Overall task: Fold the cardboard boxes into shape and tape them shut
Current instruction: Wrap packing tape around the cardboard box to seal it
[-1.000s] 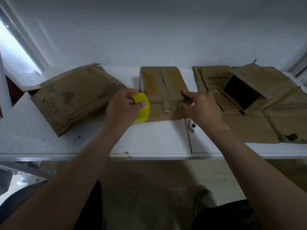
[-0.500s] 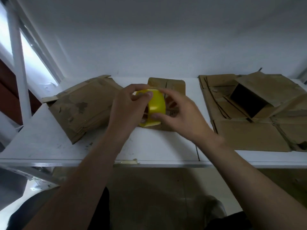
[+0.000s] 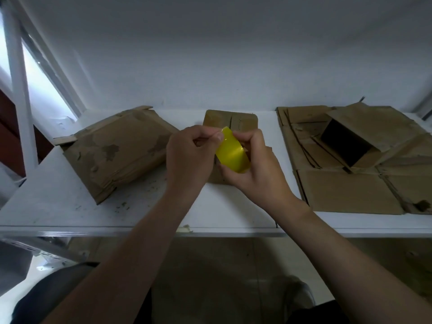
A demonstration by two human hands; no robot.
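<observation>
A yellow roll of tape (image 3: 232,152) is held above the table, in front of a small folded cardboard box (image 3: 230,120). My right hand (image 3: 259,167) cups the roll from below and behind. My left hand (image 3: 190,157) pinches at the roll's top edge with thumb and forefinger. The hands hide the near half of the small box. A larger closed box (image 3: 117,150) lies tilted to the left.
The white table (image 3: 58,202) runs across the view, its front edge near me, with dirt specks on it. Several flattened boxes (image 3: 350,190) lie stacked at the right, with one half-open box (image 3: 346,141) on top. A white wall stands behind. A window frame is at the left.
Both hands left the small box and lifted the tape roll off the table. The right hand now holds the roll while the left fingers pick at its edge.
</observation>
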